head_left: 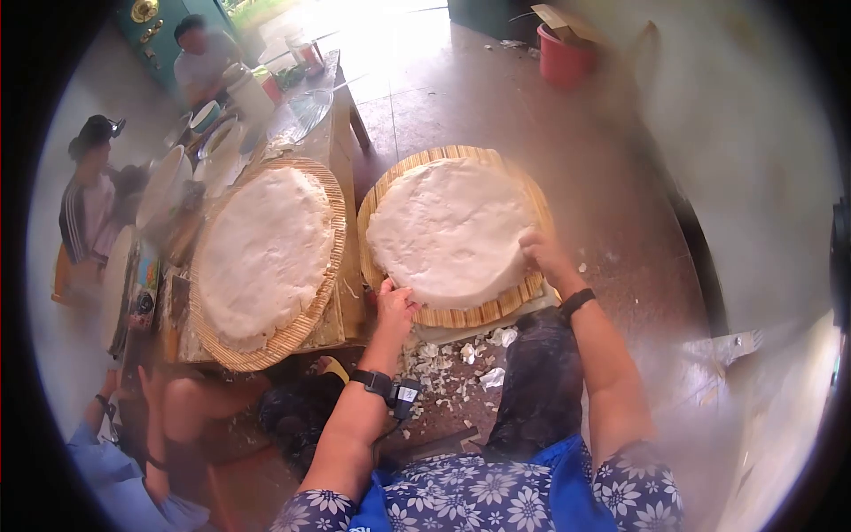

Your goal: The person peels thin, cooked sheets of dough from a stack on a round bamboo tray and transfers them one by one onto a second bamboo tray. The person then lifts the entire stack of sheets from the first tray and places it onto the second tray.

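Observation:
In front of me a thick, round, white dough-like slab (452, 226) lies on a round slatted mat (483, 312). My left hand (396, 306) is at the near left edge, its fingers curled over the mat's rim beside the slab. On the right side, my right hand (551, 259) has its fingers bent against the slab's edge, closed on it; the fingertips are partly hidden. A second white slab (266, 253) rests on another slatted mat (232, 353) to the left, touched by neither hand.
A wooden table (341, 151) with bowls and containers runs along the left. White scraps (434, 363) litter the floor between my knees. A red bucket (567, 58) stands at the back right. Another person's arm (155, 426) is at lower left; other people sit beyond the table.

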Available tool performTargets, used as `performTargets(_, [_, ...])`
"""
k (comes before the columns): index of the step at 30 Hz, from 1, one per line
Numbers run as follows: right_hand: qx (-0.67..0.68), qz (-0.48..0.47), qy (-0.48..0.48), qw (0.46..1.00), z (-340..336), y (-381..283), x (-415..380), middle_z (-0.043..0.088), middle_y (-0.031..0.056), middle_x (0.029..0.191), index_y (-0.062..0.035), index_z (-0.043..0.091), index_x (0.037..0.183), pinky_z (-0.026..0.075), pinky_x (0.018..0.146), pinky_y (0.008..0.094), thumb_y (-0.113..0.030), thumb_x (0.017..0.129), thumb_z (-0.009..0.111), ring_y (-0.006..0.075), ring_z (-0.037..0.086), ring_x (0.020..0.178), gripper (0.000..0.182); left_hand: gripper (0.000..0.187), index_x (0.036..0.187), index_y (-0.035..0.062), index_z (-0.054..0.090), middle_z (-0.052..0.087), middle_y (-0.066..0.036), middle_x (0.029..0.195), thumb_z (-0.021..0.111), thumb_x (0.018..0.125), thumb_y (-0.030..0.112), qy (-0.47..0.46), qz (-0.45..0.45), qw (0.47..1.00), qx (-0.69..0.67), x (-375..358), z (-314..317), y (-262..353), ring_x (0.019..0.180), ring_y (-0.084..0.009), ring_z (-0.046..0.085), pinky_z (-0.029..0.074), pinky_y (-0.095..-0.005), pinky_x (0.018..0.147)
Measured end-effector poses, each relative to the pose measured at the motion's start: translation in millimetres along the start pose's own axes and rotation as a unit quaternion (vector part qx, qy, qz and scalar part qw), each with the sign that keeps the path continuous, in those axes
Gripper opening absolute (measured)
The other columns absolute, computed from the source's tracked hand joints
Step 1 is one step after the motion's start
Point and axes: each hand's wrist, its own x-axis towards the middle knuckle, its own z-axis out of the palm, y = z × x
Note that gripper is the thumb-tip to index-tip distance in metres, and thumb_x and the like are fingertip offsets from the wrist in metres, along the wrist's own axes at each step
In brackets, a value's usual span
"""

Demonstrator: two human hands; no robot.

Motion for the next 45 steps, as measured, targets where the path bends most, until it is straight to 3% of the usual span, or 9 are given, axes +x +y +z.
performTargets(13, [-0.061,-0.018,0.082,0.995,8,0,3,0.057,0.0021,0.077,-0.0017,0.059,0.093,0.047,0.046,0.0225,0.005,0.075,0.05,0.0096,0.053,0.055,0.021,0.031,0.112,0.0134,0.048,0.06,-0.003,0.097,0.052,0.083,0.003,0.039,0.014,0.997,0.058,-7,10,6,0.077,-0.0161,0.059,0.048,-0.0297,0.062])
performTargets(20, [0.013,-0.042,0.057,0.997,4,-1,-4,0.057,0.0028,0.079,-0.0023,0.058,0.098,0.048,0.047,0.0225,0.004,0.075,0.05,0.0101,0.054,0.056,0.025,0.035,0.115,0.013,0.046,0.06,-0.005,0.097,0.054,0.083,0.003,0.046,0.013,0.998,0.051,-4,6,3,0.077,-0.0163,0.06,0.049,-0.0304,0.062])
performTargets(27, [-0.099,-0.073,0.08,0.989,6,-1,-6,0.056,-0.0002,0.068,-0.0047,0.059,0.093,0.041,0.042,0.0224,0.003,0.074,0.052,0.0083,0.051,0.053,0.022,0.036,0.113,0.0113,0.046,0.061,-0.006,0.092,0.059,0.081,0.004,0.086,0.021,0.989,0.117,-5,10,5,0.063,-0.0153,0.058,0.05,-0.0277,0.051])
performTargets(30, [-0.117,-0.148,0.102,0.977,11,-4,-10,0.056,-0.0004,0.069,-0.0052,0.059,0.091,0.04,0.042,0.0224,0.002,0.073,0.052,0.008,0.05,0.052,0.021,0.036,0.112,0.01,0.046,0.06,-0.007,0.089,0.061,0.079,0.005,0.097,0.029,0.985,0.14,-1,8,4,0.058,-0.0149,0.057,0.048,-0.0267,0.047])
performTargets(33, [-0.137,-0.145,0.119,0.973,13,-6,-7,0.056,0.0,0.069,-0.005,0.06,0.09,0.04,0.042,0.0217,0.002,0.073,0.052,0.0085,0.051,0.052,0.02,0.036,0.11,0.0074,0.047,0.06,-0.008,0.083,0.062,0.078,0.005,0.108,0.033,0.985,0.131,-3,8,4,0.051,-0.0143,0.054,0.047,-0.0265,0.044])
performTargets(37, [-0.235,-0.165,0.137,0.948,5,5,8,0.058,0.0011,0.066,-0.006,0.061,0.084,0.045,0.051,0.0257,0.0,0.07,0.054,0.0103,0.054,0.057,0.017,0.043,0.113,0.0034,0.044,0.059,-0.01,0.08,0.066,0.076,0.007,0.131,0.036,0.973,0.188,-1,8,5,0.046,-0.0143,0.053,0.043,-0.0262,0.038])
performTargets(40, [-0.358,-0.183,0.174,0.899,7,1,7,0.064,0.0104,0.073,-0.0077,0.063,0.084,0.048,0.065,0.0342,-0.009,0.068,0.056,0.0227,0.062,0.069,0.017,0.051,0.118,0.0017,0.041,0.059,-0.01,0.08,0.067,0.075,0.006,0.137,0.042,0.97,0.197,-4,8,6,0.046,-0.0142,0.052,0.042,-0.0262,0.038])
performTargets(43, [-0.433,-0.175,0.179,0.866,5,-10,-2,0.065,0.0175,0.083,-0.0096,0.065,0.088,0.048,0.072,0.0395,-0.016,0.07,0.057,0.035,0.062,0.083,0.02,0.056,0.121,-0.0003,0.037,0.056,-0.01,0.085,0.067,0.074,0.005,0.132,0.067,0.963,0.226,-6,-2,-5,0.053,-0.0122,0.051,0.042,-0.0246,0.041])
performTargets(45, [-0.473,-0.165,0.164,0.85,8,-23,-11,0.065,0.0174,0.083,-0.0101,0.065,0.088,0.048,0.072,0.039,-0.016,0.071,0.058,0.0345,0.062,0.082,0.019,0.052,0.121,0.0001,0.039,0.054,-0.008,0.089,0.065,0.075,0.003,0.104,0.052,0.961,0.249,-31,3,7,0.057,-0.0113,0.05,0.043,-0.0236,0.043])
